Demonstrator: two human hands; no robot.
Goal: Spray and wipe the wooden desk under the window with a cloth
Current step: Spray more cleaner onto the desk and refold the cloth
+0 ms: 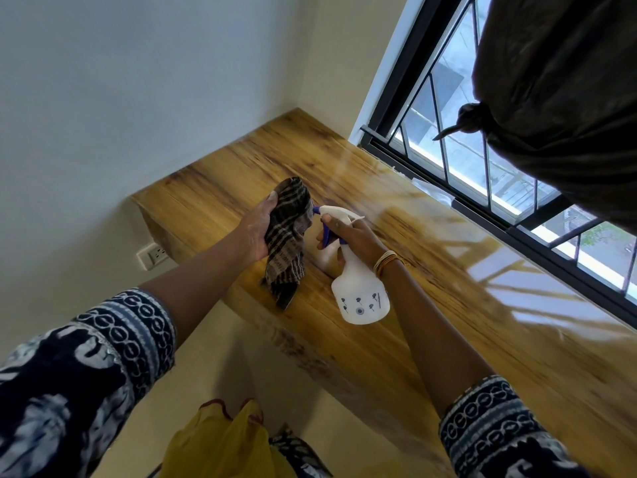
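1. The left hand (pixel 256 232) grips a dark checked cloth (pixel 287 243), bunched, its loose end hanging down over the front edge of the wooden counter (pixel 431 270).
2. The right hand (pixel 355 236) holds a white spray bottle (pixel 360 294) by the neck, fingers curled on the blue trigger, nozzle aimed toward the counter's far left corner.
3. A barred window (pixel 482 160) runs along the counter's back edge.
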